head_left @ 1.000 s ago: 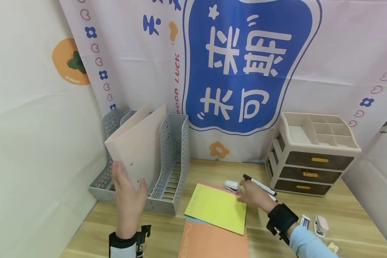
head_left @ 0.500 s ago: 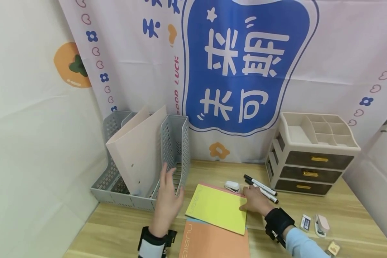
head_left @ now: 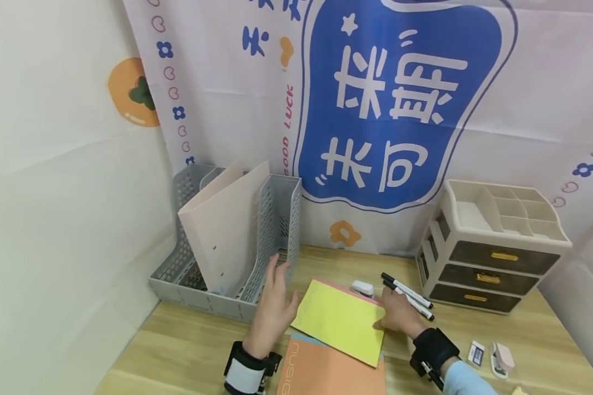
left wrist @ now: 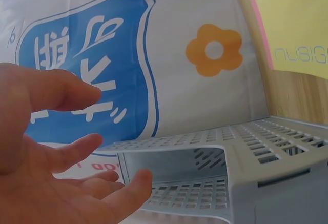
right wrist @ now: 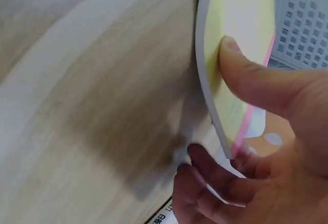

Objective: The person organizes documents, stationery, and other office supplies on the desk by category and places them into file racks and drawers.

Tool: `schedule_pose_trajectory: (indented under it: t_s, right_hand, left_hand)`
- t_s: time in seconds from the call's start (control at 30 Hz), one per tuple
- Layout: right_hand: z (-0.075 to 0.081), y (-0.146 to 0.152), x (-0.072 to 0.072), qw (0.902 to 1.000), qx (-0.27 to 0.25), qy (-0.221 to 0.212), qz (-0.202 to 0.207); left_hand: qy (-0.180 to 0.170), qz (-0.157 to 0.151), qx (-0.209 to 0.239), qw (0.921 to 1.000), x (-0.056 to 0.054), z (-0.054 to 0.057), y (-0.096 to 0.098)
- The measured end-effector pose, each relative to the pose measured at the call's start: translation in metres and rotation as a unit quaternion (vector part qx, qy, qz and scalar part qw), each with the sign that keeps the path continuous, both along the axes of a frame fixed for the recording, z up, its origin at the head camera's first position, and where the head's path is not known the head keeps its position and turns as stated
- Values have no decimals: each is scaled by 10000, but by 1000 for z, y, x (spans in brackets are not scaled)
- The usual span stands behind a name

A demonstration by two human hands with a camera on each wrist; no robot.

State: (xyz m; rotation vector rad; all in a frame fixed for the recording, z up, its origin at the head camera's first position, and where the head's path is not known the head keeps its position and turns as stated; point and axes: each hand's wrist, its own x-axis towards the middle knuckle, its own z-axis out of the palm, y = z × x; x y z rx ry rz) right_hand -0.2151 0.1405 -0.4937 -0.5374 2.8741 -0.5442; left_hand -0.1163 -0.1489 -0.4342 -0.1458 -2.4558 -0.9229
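My right hand [head_left: 399, 314] pinches the right edge of a yellow notebook [head_left: 343, 321]. In the right wrist view the thumb [right wrist: 251, 73] lies on the yellow cover, and the other fingers curl at the notebook's edge. A pink edge shows along its far side. Below it an orange notebook [head_left: 331, 365] with a blue edge lies on the table. My left hand [head_left: 273, 315] holds nothing, its fingers spread, beside the front of a grey file holder [head_left: 202, 299]. A pale pink folder [head_left: 222, 233] leans in that holder, to the left of its rightmost compartment [left wrist: 179, 167].
A white stapler [head_left: 363, 288] and two black-and-white markers [head_left: 410, 293] lie behind the right hand. A beige drawer box [head_left: 499, 241] stands at the back right. In front of it are an eraser [head_left: 476, 354] and a pink stapler [head_left: 502, 359]. A printed cloth [head_left: 247, 120] hangs behind.
My left hand has left the folder and moved right, toward the notebooks. My right hand has settled on the yellow notebook's edge. The head view has shifted slightly.
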Motion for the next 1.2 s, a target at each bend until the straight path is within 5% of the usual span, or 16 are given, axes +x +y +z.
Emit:
schedule_pose_trajectory:
  t_s: [0.2, 0.33, 0.53, 0.6, 0.87, 1.0, 1.2]
  right_hand:
    - [6, 1, 9, 9970, -734, -103, -242]
    - [11, 4, 10, 9860, -1594, -274, -409]
    - [26, 7, 17, 9311, -3449, -1067, -514]
    - [35, 6, 21, 9211, -3721, -1037, -483]
    - [83, -11, 48, 9433, -3310, 135, -206]
    - [92, -18, 55, 9408, -3260, 904, 196]
    - [57, -13, 37, 8906, -3680, 2346, 1276]
  left_hand:
    - [202, 61, 17, 9998, 1, 0, -6]
    - [134, 27, 23, 9999, -1, 3, -5]
    - [-1, -154, 19, 9999, -2, 4, -5]
    - [-2, -225, 53, 9997, -1, 5, -4]
    - [304, -459, -249, 9982, 1, 9, -5]
    - [388, -626, -550, 9958, 3, 9, -6]
    - [-53, -1238, -836, 9888, 4, 9, -8]
